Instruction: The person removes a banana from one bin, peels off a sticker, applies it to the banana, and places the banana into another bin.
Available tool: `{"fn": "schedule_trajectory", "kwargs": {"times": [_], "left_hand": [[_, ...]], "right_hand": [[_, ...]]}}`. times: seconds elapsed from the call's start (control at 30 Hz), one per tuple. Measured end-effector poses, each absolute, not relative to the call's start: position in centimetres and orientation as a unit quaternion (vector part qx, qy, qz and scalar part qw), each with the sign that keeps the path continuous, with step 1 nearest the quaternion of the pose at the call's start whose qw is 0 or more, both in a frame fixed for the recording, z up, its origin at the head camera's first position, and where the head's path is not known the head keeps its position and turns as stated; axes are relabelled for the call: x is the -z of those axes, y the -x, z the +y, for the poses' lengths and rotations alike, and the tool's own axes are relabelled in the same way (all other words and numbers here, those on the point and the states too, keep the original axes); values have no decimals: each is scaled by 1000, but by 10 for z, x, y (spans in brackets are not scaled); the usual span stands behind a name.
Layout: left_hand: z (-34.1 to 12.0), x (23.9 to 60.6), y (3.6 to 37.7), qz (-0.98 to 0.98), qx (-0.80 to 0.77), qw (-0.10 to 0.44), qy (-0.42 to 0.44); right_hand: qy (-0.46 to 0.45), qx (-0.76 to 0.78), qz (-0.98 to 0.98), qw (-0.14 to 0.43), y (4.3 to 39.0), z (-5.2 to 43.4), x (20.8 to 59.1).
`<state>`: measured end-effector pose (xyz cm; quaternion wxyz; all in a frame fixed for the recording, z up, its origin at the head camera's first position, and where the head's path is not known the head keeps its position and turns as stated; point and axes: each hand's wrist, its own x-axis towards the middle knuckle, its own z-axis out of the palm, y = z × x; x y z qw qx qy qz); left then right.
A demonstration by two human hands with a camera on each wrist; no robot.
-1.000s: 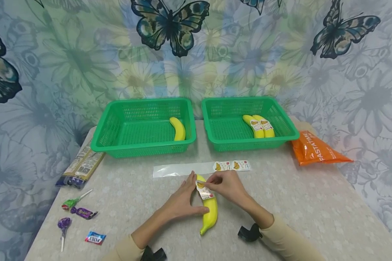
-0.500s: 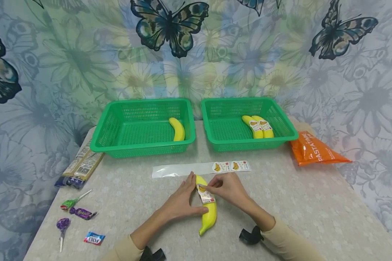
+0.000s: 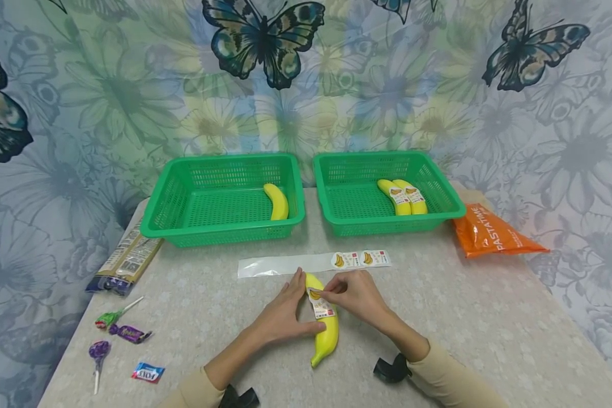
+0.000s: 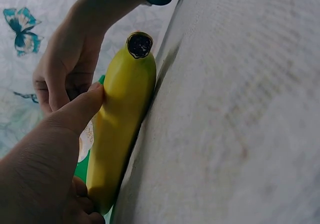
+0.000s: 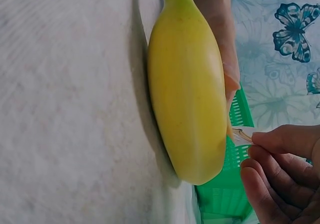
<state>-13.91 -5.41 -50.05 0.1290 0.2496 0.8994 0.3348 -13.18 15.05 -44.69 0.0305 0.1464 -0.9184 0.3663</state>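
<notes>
A yellow banana (image 3: pixel 327 339) lies on the table in front of the person, its stem toward the near edge. The left hand (image 3: pixel 283 314) steadies it from the left, thumb on its side and fingertips at its far end; the left wrist view shows that thumb pressing the peel. Between right thumb and forefinger, the right hand (image 3: pixel 356 293) pinches the far end of a white sticker (image 3: pixel 322 306) with a banana picture. The sticker's near part lies along the banana. From the right wrist view, the pinched end (image 5: pixel 243 135) stands off the peel.
Behind the hands lies a backing strip (image 3: pixel 285 265) with two stickers left of its right end. One banana sits in the left green basket (image 3: pixel 219 232); two stickered ones are in the right basket (image 3: pixel 382 228). An orange bag (image 3: pixel 494 232), a gold packet (image 3: pixel 127 258) and several sweets (image 3: pixel 148 372) lie around.
The right hand has come slightly down and toward the person with the sticker, which now sits a little lower along the banana. The left hand has kept its place.
</notes>
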Motion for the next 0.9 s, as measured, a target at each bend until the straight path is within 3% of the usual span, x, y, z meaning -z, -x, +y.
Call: {"fn": "schedule_trajectory", "kwargs": {"times": [0.53,0.9], "left_hand": [[-55,500,138,899,-334,129,-251],[-55,501,139,899,-336,132,-248]], "right_hand": [[-135,-409,-902,22,129,149,448],[-50,-537,-838,-79,143,154,464]]}}
